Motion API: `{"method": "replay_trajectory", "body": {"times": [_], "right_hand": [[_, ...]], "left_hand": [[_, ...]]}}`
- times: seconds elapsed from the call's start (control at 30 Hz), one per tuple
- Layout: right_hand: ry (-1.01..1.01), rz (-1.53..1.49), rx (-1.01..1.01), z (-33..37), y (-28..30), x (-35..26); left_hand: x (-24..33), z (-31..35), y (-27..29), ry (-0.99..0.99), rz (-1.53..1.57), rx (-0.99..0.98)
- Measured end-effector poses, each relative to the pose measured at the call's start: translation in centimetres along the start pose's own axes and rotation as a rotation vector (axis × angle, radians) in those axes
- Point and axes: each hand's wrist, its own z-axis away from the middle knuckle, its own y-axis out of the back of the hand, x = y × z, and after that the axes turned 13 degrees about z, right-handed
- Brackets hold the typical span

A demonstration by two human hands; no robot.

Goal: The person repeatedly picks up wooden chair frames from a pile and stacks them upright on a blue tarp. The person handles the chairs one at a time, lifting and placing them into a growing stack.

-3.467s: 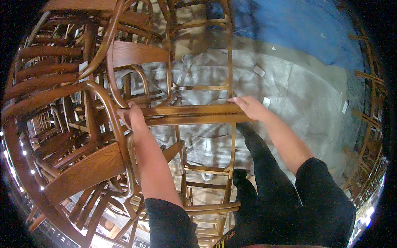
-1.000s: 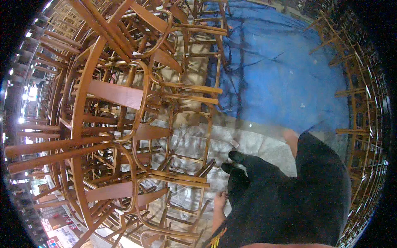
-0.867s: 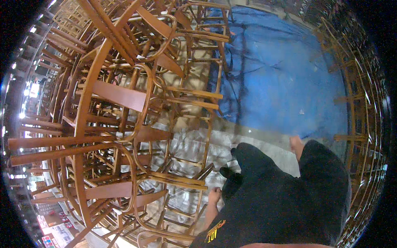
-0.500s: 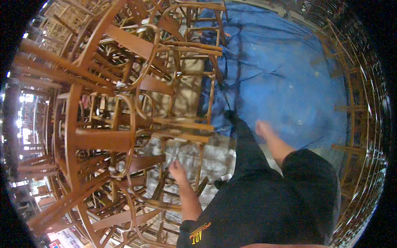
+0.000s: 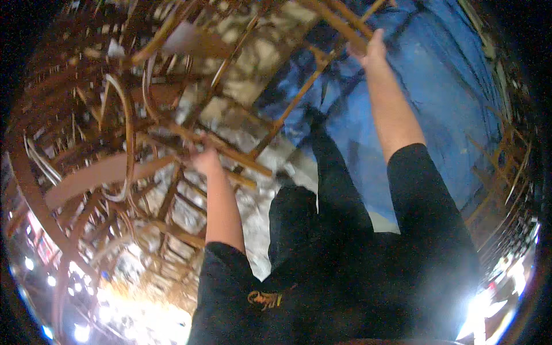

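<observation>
Stacked brown wooden chairs with curved frames crowd my left side, smeared by motion. My right hand [image 5: 371, 50] is stretched far forward, its fingers and thumb around the end of a wooden chair leg [image 5: 339, 20] at the upper middle. Closer in, my left hand [image 5: 205, 161] is at the wooden bars [image 5: 236, 154] of a chair in the stack. Blur and the wood hide how its fingers lie. Beside this hand runs a curved chair frame [image 5: 127, 138] with a broad brown panel [image 5: 95, 175].
A blue floor covering [image 5: 431, 86] stretches along the right, with wooden frames [image 5: 500, 172] past its far-right edge. Grey, crumpled-looking sheeting [image 5: 259, 201] lies under the chairs near my legs. Bright lights glare at both lower corners.
Both arms have reached forward, the right one farthest, and its hand has taken hold of a chair leg. My left hand has come up to the chair bars. The view has tilted and swung.
</observation>
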Motion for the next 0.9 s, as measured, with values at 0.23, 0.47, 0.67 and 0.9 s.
{"method": "replay_trajectory", "body": {"times": [0.23, 0.47, 0.67, 0.9], "right_hand": [[0.139, 0.184, -0.050, -1.2, 0.9, 0.2], [0.094, 0.199, -0.076, -2.0, 1.3, 1.7], [0.152, 0.282, -0.038, -1.8, 1.2, 1.8], [0.109, 0.171, -0.047, -1.4, -0.5, 2.6]], "left_hand": [[-1.8, -0.1, -2.6, -0.342, -0.078, 0.282], [-2.3, -1.4, -3.3, -0.300, -0.043, 0.331], [-4.1, -1.7, -4.2, -0.239, 0.028, 0.312], [-4.3, -2.0, -4.1, -0.348, 0.112, 0.418]]}}
